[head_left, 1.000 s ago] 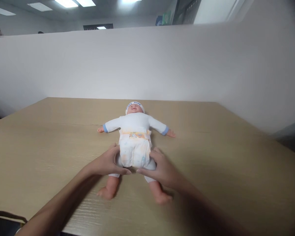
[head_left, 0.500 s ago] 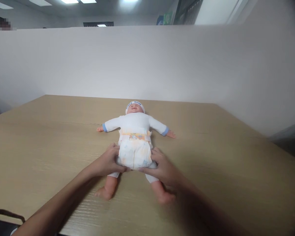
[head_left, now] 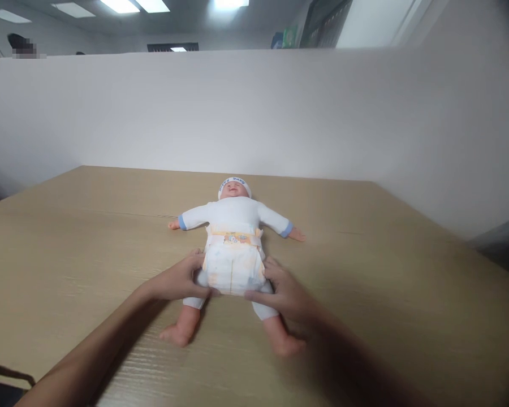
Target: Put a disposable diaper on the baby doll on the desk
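A baby doll (head_left: 235, 212) in a white suit with blue cuffs and a lettered white cap lies on its back, arms spread and legs apart. A white diaper (head_left: 232, 265) with a printed orange waistband is wrapped about its hips over the suit. My left hand (head_left: 190, 278) grips the diaper's edge at the leg on the left, thumb at the bottom and fingers along the side. On the other side my right hand (head_left: 282, 287) holds the opposite leg edge the same way. Some fingertips are hidden behind the diaper.
The doll rests on a wood-grain table (head_left: 110, 237). A white partition (head_left: 237, 113) rises behind the table and along the right. At the bottom left corner is a dark object with a strap (head_left: 8, 371). Beyond the partition, part of a person's head (head_left: 23, 45) shows.
My hands have moved slightly apart, and the diaper's lower front looks wider and flatter between them. The view has tilted up a little.
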{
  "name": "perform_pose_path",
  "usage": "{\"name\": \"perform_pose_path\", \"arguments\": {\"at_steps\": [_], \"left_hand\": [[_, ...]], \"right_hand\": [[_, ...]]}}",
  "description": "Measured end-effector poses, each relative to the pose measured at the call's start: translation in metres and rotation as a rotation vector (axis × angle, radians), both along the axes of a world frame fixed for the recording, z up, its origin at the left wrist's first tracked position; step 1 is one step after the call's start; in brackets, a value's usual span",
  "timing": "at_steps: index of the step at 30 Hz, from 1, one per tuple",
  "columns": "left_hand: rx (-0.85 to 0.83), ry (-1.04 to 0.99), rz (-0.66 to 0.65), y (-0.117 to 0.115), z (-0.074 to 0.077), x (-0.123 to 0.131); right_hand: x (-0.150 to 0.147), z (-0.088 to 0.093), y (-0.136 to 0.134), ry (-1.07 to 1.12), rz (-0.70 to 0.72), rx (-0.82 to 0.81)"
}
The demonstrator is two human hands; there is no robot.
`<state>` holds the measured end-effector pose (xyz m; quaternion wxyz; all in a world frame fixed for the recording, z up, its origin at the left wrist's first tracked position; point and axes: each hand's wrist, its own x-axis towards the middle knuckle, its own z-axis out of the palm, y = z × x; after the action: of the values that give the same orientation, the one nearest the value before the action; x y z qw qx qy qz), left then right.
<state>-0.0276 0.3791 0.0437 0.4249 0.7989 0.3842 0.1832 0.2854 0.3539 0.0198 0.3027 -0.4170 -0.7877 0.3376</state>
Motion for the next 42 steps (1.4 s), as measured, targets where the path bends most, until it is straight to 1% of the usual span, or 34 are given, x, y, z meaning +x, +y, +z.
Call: {"name": "perform_pose_path", "arguments": {"at_steps": [5,11,19,25,30,36,42], "left_hand": [[0.022,0.027,0.011,-0.001,-0.004,-0.004],[0.041,-0.006,-0.019,0.002,-0.010,-0.004],[0.102,-0.046,-0.036,0.005,-0.017,-0.006],[0.101,-0.041,-0.047,0.009,-0.026,-0.012],[0.115,-0.049,-0.062,0.009,-0.023,-0.012],[0.092,-0.098,-0.074,0.009,-0.019,-0.012],[0.091,-0.096,-0.088,0.009,-0.018,-0.013]], "right_hand": [[0.003,0.001,0.001,-0.008,0.021,0.013],[0.006,0.002,0.006,-0.002,0.101,0.061],[0.007,0.001,0.005,0.025,0.100,0.080],[0.007,0.002,0.005,0.010,0.102,0.090],[0.005,0.005,0.003,0.017,0.100,0.085],[0.007,0.007,0.004,0.003,0.106,0.081],[0.012,0.011,0.007,0.010,0.170,0.039]]}}
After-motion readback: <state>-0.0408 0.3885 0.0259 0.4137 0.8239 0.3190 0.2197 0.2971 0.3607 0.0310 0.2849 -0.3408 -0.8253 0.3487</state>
